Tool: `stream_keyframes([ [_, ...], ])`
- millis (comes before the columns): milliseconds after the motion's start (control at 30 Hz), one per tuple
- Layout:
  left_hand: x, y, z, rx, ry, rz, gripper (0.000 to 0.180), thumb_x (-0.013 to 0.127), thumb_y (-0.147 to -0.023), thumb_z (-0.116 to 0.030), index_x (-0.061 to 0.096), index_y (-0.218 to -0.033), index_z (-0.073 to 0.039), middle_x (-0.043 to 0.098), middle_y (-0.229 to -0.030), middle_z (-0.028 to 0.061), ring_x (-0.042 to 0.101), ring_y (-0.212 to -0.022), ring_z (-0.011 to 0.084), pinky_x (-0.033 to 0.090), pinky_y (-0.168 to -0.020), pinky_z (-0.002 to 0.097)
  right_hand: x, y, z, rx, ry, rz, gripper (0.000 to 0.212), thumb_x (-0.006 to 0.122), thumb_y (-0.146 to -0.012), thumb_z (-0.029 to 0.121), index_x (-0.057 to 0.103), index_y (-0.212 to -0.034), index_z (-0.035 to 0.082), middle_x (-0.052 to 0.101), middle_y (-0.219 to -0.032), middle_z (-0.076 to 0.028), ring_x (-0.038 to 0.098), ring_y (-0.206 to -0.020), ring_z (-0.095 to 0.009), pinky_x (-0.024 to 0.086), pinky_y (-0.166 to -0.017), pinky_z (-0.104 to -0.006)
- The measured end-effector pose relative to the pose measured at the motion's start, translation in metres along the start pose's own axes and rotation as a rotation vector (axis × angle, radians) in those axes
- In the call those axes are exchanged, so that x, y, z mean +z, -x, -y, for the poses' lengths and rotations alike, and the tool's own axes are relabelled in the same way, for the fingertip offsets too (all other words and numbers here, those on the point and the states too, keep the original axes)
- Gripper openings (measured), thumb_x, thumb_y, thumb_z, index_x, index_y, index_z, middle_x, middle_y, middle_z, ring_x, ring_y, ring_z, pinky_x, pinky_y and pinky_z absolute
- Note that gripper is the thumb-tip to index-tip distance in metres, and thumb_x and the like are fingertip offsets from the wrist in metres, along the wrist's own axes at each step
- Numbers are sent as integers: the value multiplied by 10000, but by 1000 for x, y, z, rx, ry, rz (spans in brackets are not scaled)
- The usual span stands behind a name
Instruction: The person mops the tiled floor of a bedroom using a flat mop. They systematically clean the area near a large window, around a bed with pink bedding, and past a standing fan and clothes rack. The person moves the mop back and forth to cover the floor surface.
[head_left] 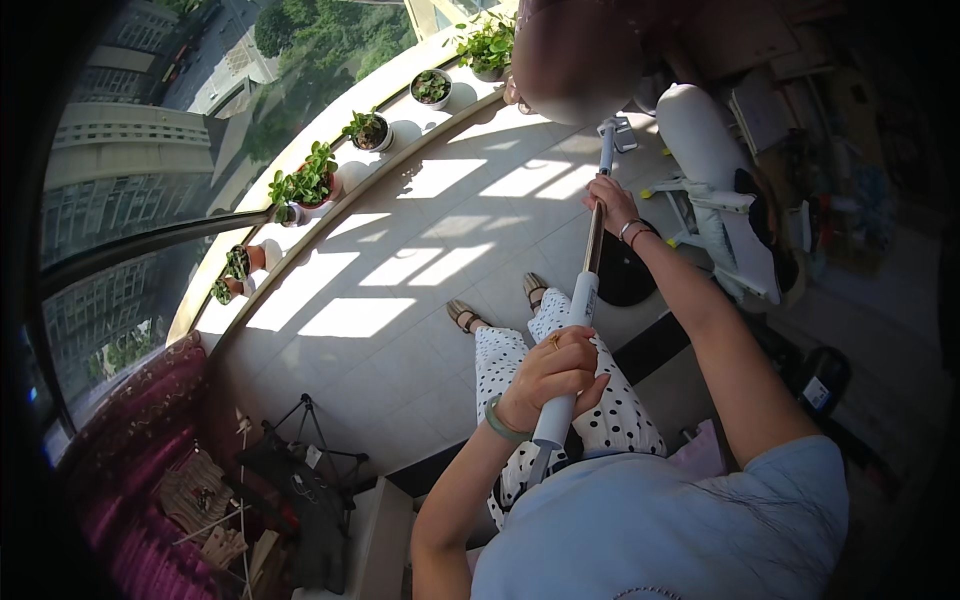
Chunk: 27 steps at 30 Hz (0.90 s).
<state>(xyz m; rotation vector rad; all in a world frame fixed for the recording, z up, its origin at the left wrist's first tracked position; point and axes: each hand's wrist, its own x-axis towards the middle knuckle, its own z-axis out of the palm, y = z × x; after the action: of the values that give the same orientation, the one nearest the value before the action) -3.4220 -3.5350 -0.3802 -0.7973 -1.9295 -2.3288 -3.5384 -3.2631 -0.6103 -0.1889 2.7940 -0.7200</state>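
Far left, tall buildings (130,140) beyond a window (90,360) with a dark frame (150,247). Near left, a purple patterned curtain (130,480) hanging in folds into shadow. Along the glass, a pale curved ledge (205,318), brightly sunlit, with potted plants (318,175) spaced in a row from near left to far middle. Right of the curtain, a black tripod (318,445) with legs spread, beside dark, cluttered belongings.

Across the middle, a floor (400,375) of pale tiles, crossed by slanting sunlit patches broken by window shadows. On the tiles, strapped shoes (465,317) below white, black-dotted trousers (500,360).

Near middle, left hand (557,378) with fingers wrapped firmly around the thick white sleeve of a long pole (585,298). Farther along and slightly right, right hand (612,203) closed around the shaft. Pole slanting from near the waist to far right of middle, with a small head (624,134) above or on the tiles; impossible to tell which.

Right of the shaft, a dark rounded shape (628,265) on the tiles, then a white frame (683,215) with yellow ends and a pale rounded form (700,135). Far right, crowded belongings fading into shadow.
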Motion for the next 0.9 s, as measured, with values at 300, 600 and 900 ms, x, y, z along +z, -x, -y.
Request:
stream_keyframes([
  [300, -108, 63, -111, -174, -154, -252, 187, 604, -869, -23, 481, -742, -83, 556, -636, 34, 578, -623, 172, 501, -851, 441, 73, 1, 162, -243, -27, 28, 156, 564, -892, 196, 569, -755, 121, 575, -856, -62, 556, -1033, -253, 379, -954, -452],
  [600, -152, 166, -295, -123, -699, -839, 273, 519, -928, -243, 376, -728, -125, 386, -560, -7, 409, -503, 133, 454, -631, 403, 152, 77, 438, -565, -281, 431, 132, 575, -901, 213, 618, -830, 110, 591, -881, -75, 556, -989, -259, 317, -1050, -470],
  [900, -128, 182, -346, -116, -992, -1256, 263, 393, -997, -284, 366, -776, -145, 277, -576, -27, 345, -501, 119, 414, -590, 369, 182, 128, 512, -833, -428, 716, 157, 658, -780, 257, 627, -726, 113, 635, -774, -92, 605, -848, -284, 441, -866, -392],
])
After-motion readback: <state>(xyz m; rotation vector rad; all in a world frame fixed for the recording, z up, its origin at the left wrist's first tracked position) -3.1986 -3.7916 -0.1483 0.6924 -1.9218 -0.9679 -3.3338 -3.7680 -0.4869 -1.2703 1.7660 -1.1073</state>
